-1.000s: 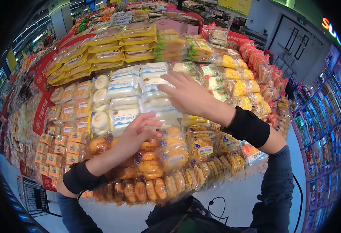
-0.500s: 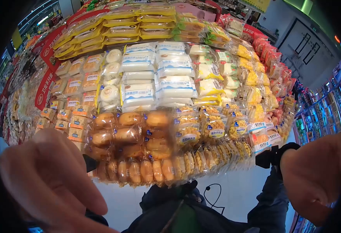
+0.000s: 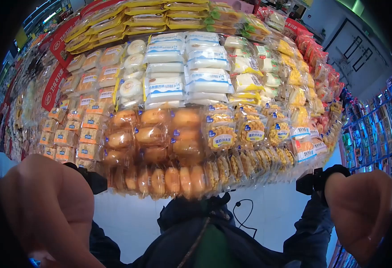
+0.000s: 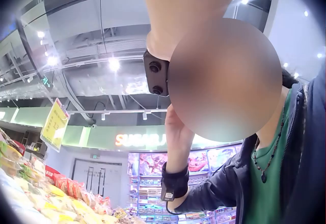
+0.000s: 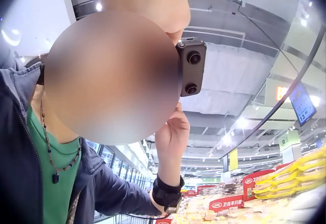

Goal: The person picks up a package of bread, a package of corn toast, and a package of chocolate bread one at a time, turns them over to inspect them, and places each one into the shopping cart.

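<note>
Both hands are raised beside the head-worn camera (image 5: 192, 66), which is a small dark box with two lenses. My left hand (image 3: 48, 205) looms large at the left edge of the head view, its fingers running out of frame. At the opposite edge is my right hand (image 3: 365, 210), also close to the lens. In the left wrist view the right hand (image 4: 178, 132) is lifted just below the camera, fingertips partly hidden. The right wrist view has the left hand (image 5: 173, 137) right under the camera too. I cannot tell whether the fingers grip it.
A display of packaged bread spreads ahead: brown buns (image 3: 153, 136), white-and-blue packs (image 3: 207, 80), waffles (image 3: 251, 131), small square cakes (image 3: 91, 136) and yellow packs (image 3: 146, 20). Shelves (image 3: 374, 138) stand at right. A black cable (image 3: 251, 214) shows against the pale floor.
Both hands have left the space over the bread packs and come up to either side of the head camera. The head view has tilted further down.
</note>
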`<state>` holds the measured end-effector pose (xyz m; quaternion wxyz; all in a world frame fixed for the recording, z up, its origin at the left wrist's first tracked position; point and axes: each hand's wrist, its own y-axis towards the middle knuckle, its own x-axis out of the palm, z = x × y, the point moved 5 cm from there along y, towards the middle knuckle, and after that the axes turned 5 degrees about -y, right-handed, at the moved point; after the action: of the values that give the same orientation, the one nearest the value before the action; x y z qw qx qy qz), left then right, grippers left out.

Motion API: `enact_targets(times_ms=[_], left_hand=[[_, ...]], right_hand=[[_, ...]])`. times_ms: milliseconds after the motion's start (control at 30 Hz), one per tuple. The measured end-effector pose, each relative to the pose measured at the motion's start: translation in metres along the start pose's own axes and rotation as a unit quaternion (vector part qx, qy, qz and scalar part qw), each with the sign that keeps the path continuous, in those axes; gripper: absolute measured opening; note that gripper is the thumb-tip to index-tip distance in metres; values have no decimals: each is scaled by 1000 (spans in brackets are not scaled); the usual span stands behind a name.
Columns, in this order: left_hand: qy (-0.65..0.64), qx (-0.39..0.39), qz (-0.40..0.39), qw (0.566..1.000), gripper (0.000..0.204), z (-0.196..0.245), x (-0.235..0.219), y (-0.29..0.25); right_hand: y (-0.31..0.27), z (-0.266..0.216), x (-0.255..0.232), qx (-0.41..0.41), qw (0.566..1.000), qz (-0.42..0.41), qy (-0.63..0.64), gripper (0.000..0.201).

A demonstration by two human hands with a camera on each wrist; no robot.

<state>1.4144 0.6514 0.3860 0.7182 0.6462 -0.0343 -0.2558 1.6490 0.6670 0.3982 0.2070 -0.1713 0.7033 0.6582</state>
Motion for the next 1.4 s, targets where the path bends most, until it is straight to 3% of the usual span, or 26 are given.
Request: enact_targets(times_ms=[1400], left_hand=[[11,2,-9,1000,33,13,-3,4]], right_hand=[[4,2,0,19,1000,17,7,26]])
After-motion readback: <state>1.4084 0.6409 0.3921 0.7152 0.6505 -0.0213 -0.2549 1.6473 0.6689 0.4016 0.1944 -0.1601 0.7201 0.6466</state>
